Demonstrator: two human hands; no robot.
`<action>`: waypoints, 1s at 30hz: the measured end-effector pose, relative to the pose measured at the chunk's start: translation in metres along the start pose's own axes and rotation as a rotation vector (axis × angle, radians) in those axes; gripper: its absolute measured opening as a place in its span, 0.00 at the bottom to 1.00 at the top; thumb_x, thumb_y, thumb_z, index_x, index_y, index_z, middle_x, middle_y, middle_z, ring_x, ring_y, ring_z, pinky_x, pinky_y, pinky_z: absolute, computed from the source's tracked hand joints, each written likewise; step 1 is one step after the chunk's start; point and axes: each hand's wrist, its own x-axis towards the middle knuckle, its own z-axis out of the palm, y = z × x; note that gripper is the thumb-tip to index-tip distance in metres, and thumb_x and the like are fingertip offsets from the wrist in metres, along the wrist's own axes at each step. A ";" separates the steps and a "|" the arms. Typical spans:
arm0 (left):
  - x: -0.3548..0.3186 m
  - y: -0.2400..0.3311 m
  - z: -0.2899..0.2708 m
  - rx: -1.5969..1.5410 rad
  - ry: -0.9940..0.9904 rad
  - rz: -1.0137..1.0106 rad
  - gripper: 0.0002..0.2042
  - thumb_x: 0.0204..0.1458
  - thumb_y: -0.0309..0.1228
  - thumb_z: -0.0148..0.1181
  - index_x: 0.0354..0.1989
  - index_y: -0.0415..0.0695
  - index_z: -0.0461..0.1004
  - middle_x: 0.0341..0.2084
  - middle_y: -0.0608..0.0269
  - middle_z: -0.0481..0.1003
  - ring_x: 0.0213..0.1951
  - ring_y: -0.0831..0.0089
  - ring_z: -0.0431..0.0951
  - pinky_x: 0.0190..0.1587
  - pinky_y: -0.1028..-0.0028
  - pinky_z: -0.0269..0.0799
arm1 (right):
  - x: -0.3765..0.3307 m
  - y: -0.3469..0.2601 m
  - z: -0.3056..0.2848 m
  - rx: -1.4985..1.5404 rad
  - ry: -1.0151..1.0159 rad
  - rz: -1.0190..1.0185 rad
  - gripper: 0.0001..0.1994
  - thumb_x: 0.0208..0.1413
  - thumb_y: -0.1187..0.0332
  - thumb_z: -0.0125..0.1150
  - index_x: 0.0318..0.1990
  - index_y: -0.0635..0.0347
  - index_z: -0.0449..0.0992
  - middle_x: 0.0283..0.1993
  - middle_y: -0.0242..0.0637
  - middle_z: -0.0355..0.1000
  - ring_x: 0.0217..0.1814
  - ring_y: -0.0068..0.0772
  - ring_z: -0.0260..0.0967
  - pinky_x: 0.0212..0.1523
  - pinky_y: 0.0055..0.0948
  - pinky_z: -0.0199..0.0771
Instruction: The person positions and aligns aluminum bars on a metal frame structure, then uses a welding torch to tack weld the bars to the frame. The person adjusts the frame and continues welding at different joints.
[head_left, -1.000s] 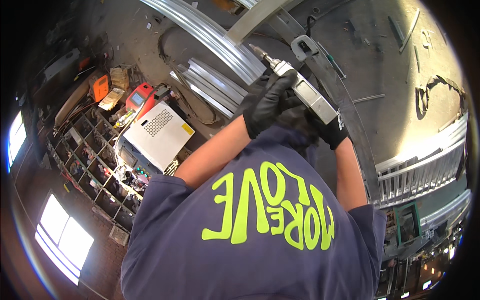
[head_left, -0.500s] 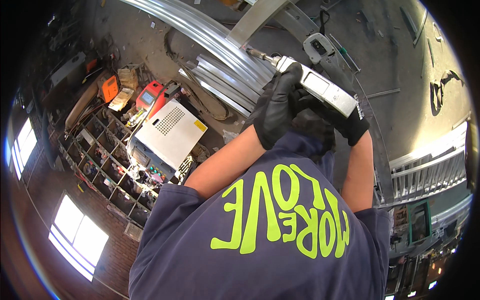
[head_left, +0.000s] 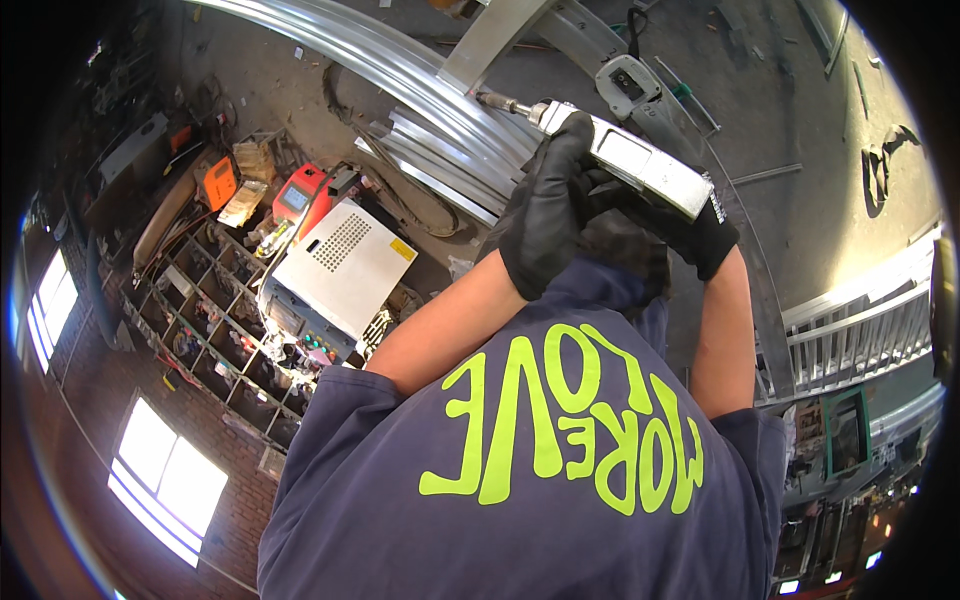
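Both my hands wear black gloves and hold a silver handheld welding gun [head_left: 640,160] with a narrow metal nozzle. My left hand [head_left: 548,195] is closed around its front part, behind the nozzle. Under the rear end, my right hand [head_left: 695,235] grips the body, its fingers partly hidden. The nozzle's tip lies close to the corner where a flat metal strip [head_left: 495,40] meets long, curved, shiny metal profiles [head_left: 385,65]; whether it touches cannot be made out. Just beyond the gun, a pale tape measure-like case [head_left: 628,85] with a black strap rests on a curved metal piece.
To the left stand a white machine cabinet [head_left: 345,265] and a red unit [head_left: 298,190] with a screen, beside a compartmented rack [head_left: 215,335] of small parts. Loose metal lengths [head_left: 425,165] and a cable lie on the floor. A slatted metal frame [head_left: 860,330] is at right.
The gun, both hands and the metal pieces around the nozzle sit slightly further left and up in the picture. My grip looks the same, and the tip remains beside the same corner.
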 end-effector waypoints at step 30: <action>0.003 0.001 0.008 0.038 0.072 0.036 0.27 0.72 0.57 0.56 0.65 0.47 0.72 0.56 0.56 0.80 0.56 0.61 0.82 0.62 0.59 0.77 | -0.003 0.001 0.002 0.218 -0.043 0.160 0.26 0.64 0.70 0.76 0.69 0.59 0.78 0.65 0.40 0.81 0.64 0.35 0.79 0.63 0.35 0.81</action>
